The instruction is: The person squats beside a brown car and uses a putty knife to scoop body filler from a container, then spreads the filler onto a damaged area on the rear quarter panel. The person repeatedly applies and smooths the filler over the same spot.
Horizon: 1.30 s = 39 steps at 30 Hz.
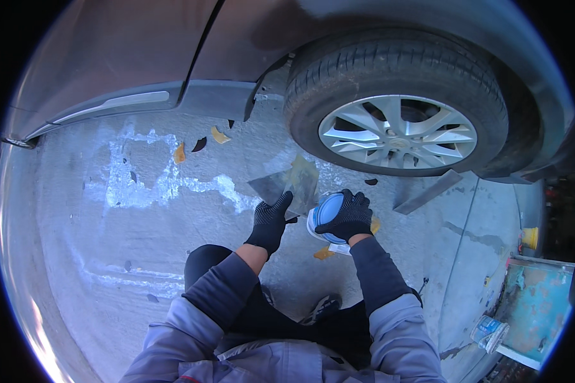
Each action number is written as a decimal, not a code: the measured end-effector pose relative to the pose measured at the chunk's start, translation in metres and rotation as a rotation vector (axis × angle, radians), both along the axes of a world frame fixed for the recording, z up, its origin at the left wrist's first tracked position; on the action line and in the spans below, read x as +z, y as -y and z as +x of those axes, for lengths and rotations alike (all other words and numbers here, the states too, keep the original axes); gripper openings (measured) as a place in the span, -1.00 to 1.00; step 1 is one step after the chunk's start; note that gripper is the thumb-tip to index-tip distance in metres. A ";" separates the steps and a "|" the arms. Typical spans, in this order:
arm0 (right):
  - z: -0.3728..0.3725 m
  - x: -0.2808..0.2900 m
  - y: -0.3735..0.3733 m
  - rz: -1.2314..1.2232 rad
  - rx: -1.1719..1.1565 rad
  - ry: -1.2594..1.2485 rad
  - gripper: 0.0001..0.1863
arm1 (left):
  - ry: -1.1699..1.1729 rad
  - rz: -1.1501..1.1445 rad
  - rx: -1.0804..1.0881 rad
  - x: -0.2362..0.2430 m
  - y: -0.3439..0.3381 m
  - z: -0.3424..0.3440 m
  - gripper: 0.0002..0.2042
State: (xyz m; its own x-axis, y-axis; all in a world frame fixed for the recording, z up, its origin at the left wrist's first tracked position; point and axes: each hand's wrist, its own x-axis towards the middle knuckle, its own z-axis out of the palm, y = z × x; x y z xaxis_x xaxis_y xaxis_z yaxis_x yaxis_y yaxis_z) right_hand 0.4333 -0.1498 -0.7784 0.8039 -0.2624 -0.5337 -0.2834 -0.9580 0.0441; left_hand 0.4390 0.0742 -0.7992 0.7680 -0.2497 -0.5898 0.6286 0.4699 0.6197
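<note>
My left hand (pixel 269 225), in a dark dotted glove, grips a flat grey plate (pixel 268 188) with yellowish-olive smears on its upper part. To its right, my gloved right hand (pixel 348 216) is closed over a round blue lid (pixel 327 209) on a pale container, whose body is mostly hidden under the hand. A yellowish scrap (pixel 323 252) lies on the concrete just below the container, near a small pale flat item (pixel 339 248).
A car door (pixel 108 57) and a wheel (pixel 396 140) fill the top. A grey strip (pixel 427 191) lies right of my hands. Scraps (pixel 219 135) lie on the concrete. At right are a turquoise stained board (pixel 533 300), a tub (pixel 490 332) and a yellow container (pixel 529 237).
</note>
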 end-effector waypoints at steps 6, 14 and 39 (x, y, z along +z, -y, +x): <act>0.010 0.009 -0.003 -0.050 0.042 0.020 0.32 | -0.185 -0.149 0.014 -0.010 0.007 -0.016 -0.39; 0.014 -0.015 0.015 -0.129 0.114 -0.002 0.16 | -0.371 -0.200 -0.010 -0.014 0.058 -0.055 -0.36; -0.002 -0.010 0.045 0.093 0.043 0.257 -0.14 | 0.425 0.111 -0.087 -0.069 0.100 -0.095 -0.45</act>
